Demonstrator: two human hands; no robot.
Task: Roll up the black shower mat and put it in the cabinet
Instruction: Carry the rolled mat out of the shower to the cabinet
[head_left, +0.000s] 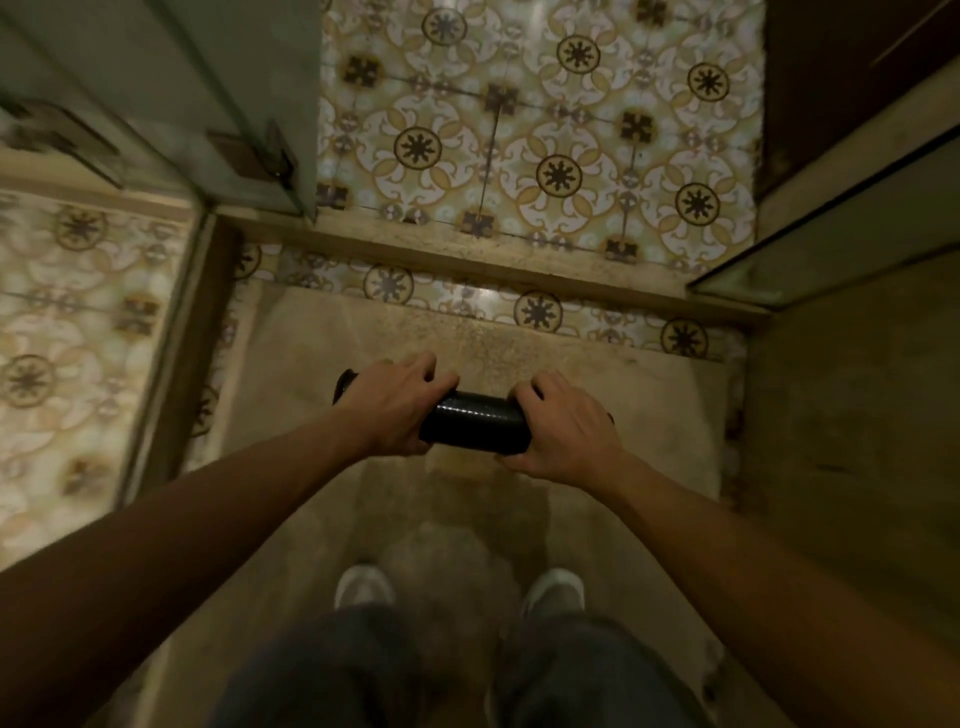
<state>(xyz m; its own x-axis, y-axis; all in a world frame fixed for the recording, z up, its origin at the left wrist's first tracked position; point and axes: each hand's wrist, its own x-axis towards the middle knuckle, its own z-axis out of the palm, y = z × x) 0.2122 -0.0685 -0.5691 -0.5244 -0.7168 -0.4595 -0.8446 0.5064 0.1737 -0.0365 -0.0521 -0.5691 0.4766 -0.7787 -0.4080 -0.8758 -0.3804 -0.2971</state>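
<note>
Black shower mat (475, 422) rolled into a tight tube, gripped at both ends above the shower floor (519, 348).

The left hand (393, 410) and right hand (563, 431) each clench one end, fingers curled over the top, thumbs underneath. The roll's long axis runs straight across from one set of fingers to the other, so neither hand is nearer. No cabinet can be made out for certain; a dark wooden surface (852, 78) lies far ahead and to the right of the right fingers. Beyond the fingertips come the raised threshold (467, 254) and patterned tiles (545, 130) — with a glass door (244, 104) ahead of the left fingers and a glass panel (831, 228) to the right narrowing the way out.
</note>
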